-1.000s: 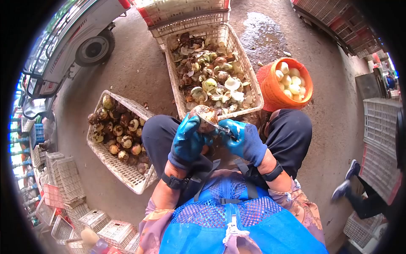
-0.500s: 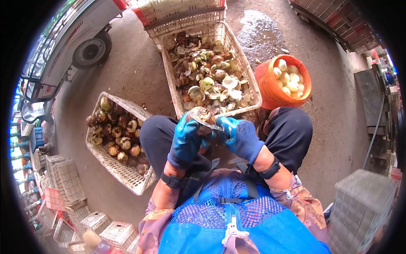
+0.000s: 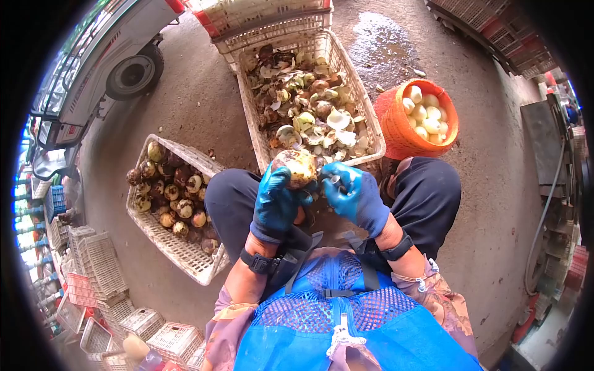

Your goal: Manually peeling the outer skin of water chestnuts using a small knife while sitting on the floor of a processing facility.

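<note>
My left hand [image 3: 275, 201], in a blue coated glove, is wrapped round a large onion [image 3: 296, 168] with patchy brown skin and a pale, bared top. My right hand [image 3: 349, 191], gloved alike, is closed just to the right of the onion, slightly apart from it. A small glint shows between its fingers; the knife there is mostly hidden. Right beyond both hands stands a white crate [image 3: 246, 117] full of onion peels and scraps. To the left, a tilted white crate [image 3: 179, 263] holds several unpeeled onions [image 3: 184, 208].
An orange bucket [image 3: 396, 120] of peeled white onions [image 3: 419, 112] stands beyond my right knee. A wet patch [image 3: 383, 46] lies on the floor behind it. A parked vehicle [image 3: 93, 68] is at the upper left. Stacked crates [image 3: 102, 266] line the lower left.
The knife blade that lay against the onion is no longer plainly seen. My right hand has drawn slightly away, and the onion has tipped, showing more of its pale side.
</note>
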A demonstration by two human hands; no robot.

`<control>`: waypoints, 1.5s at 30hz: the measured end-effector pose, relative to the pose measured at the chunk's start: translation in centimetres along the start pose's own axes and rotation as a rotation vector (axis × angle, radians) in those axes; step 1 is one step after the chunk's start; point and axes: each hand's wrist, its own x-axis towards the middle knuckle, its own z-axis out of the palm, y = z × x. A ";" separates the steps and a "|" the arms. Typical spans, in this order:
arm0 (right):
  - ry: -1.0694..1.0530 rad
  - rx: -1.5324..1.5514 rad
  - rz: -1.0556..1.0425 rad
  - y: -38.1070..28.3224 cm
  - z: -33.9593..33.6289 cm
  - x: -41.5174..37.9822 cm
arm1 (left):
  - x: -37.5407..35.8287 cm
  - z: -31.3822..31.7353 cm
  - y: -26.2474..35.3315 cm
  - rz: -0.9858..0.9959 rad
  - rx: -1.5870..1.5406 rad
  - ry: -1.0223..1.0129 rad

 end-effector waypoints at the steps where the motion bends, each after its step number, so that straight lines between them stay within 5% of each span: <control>1: -0.022 -0.053 -0.079 -0.3 0.0 0.0 | 0.0 0.6 0.1 0.009 0.023 0.003; 6: -0.177 -0.220 -0.240 -0.2 -0.6 0.5 | -0.1 -0.8 0.3 -0.061 0.053 -0.033; 18: -0.231 -0.280 -0.095 -0.4 -0.4 0.1 | -0.2 1.3 0.6 0.003 0.488 0.140; 24: -0.257 -0.495 0.018 -0.2 0.7 1.7 | 0.1 1.0 0.0 -0.022 0.444 0.116; 33: -0.232 -0.357 -0.155 1.8 0.5 0.8 | 0.3 -0.1 -0.1 -0.053 0.183 0.084; 39: -0.242 -0.571 0.178 0.5 2.9 2.3 | 1.1 0.1 -1.1 -0.003 0.292 0.168; 45: -0.252 -0.035 0.148 2.8 2.6 2.8 | 1.4 -2.7 -1.5 0.000 0.205 0.052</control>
